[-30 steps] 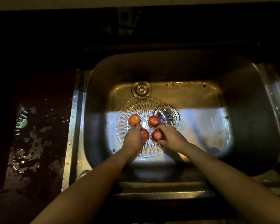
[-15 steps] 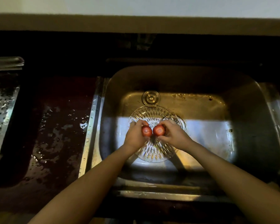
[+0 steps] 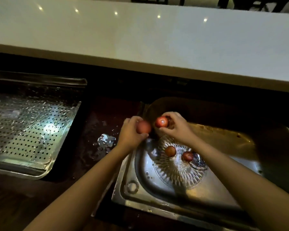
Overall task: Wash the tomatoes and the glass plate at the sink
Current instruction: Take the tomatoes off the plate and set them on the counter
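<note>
My left hand (image 3: 131, 132) grips a red tomato (image 3: 144, 127), blurred, over the sink's left rim. My right hand (image 3: 177, 127) holds a second tomato (image 3: 161, 122) beside it, above the back left of the steel sink (image 3: 140, 165). A cut-glass plate (image 3: 178, 172) lies on the sink floor. Two more tomatoes rest on the plate: one orange-red tomato (image 3: 170, 151) and one darker tomato (image 3: 188, 156) to its right. My right forearm crosses over part of the plate.
A perforated steel drain tray (image 3: 27, 130) sits at the left. The dark counter (image 3: 105, 142) between tray and sink is wet with puddles. A pale raised ledge (image 3: 140, 39) runs along the back. No tap shows.
Both hands have lifted a tomato each off the plate and moved up and left toward the sink's left rim. The view has swung left, so the drain tray shows.
</note>
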Motion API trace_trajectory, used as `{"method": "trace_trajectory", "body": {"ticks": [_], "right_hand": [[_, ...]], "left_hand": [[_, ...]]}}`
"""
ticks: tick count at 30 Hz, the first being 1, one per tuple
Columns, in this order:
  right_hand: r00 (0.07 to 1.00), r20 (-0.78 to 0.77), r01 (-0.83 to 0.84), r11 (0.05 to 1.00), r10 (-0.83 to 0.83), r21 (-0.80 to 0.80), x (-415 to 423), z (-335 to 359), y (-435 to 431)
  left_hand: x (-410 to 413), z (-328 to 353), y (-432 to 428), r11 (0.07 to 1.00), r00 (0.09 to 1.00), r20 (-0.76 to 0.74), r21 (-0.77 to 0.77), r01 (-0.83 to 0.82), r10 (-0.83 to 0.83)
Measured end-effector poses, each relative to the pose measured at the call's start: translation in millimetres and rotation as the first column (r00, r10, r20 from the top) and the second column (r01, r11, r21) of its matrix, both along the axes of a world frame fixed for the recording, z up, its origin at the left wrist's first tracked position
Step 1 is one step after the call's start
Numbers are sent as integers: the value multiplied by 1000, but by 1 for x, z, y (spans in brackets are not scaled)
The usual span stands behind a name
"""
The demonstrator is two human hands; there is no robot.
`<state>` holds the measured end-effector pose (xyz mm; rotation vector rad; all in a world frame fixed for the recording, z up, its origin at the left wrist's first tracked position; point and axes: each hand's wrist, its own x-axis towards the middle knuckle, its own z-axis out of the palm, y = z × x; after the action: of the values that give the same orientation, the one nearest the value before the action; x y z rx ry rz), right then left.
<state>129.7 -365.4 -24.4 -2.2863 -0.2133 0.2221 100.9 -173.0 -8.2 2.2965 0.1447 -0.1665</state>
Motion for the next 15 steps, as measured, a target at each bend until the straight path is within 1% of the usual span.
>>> {"method": "trace_trajectory", "body": {"ticks": [4,8,15], "right_hand": [[999,2,-53,998,53,19,18,11,41],[993,-6,-115,993,115,-19,27,8,75],[989,1,-146,974,148,-175,35,-5,107]], "left_hand": [[1,8,36,994,994,6,26,-105,105],[-2,3,56,982,982,-30,49,-184,186],[0,-8,71,974,972,-79,72,-215,221]]}}
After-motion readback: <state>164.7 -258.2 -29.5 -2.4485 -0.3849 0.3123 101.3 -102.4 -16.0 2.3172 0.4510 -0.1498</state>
